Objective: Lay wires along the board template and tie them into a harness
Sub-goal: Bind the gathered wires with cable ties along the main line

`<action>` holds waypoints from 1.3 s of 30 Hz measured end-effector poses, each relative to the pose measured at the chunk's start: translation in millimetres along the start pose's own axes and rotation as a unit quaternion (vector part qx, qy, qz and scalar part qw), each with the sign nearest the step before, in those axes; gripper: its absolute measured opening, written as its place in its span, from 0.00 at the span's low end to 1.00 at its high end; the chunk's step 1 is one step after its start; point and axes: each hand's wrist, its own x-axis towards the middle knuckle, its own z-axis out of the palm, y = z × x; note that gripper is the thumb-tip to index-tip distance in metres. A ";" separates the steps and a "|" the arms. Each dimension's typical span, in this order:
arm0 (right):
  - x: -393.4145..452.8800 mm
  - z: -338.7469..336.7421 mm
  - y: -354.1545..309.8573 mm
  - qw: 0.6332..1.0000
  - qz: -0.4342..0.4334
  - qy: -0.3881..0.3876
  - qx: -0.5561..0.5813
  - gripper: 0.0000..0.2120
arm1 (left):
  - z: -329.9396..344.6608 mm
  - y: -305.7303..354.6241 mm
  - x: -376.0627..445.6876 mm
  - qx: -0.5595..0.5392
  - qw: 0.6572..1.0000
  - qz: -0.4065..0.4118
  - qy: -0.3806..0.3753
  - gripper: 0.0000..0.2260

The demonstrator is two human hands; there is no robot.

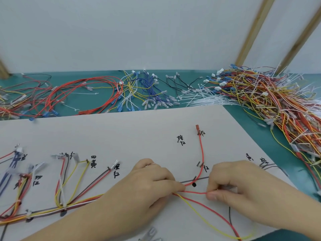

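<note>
A white board template (121, 133) with handwritten marks and grey route lines lies in front of me. A bundle of red, yellow, white and dark wires (52, 208) runs along its lower left, with branches rising to marked ends. My left hand (149, 185) pinches the bundle's right end against the board. My right hand (243, 185) pinches a red wire (195, 192) stretched between both hands. Another red wire (201, 153) curves up to a red terminal (197, 127). A yellow wire (199, 213) and a red one trail toward the bottom edge.
On the green mat behind the board lie red wire loops (83, 94), blue and yellow wires with connectors (144, 91), white cable ties (205, 98) and a big tangled pile of harnesses (271, 101) at right. Wooden struts (251, 32) lean on the back wall.
</note>
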 end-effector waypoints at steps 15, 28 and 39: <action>-1.0 2.9 17.2 0.998 0.010 -0.040 0.052 0.02 | -0.8 1.3 -0.5 0.031 0.998 0.021 0.048 0.15; 32.1 -7.1 27.2 0.950 0.173 0.065 0.253 0.10 | -0.2 4.0 0.1 0.047 0.999 0.009 -0.010 0.13; 58.5 -9.6 31.9 0.983 0.151 0.032 0.098 0.09 | -2.0 7.6 0.5 0.074 0.997 0.011 -0.009 0.13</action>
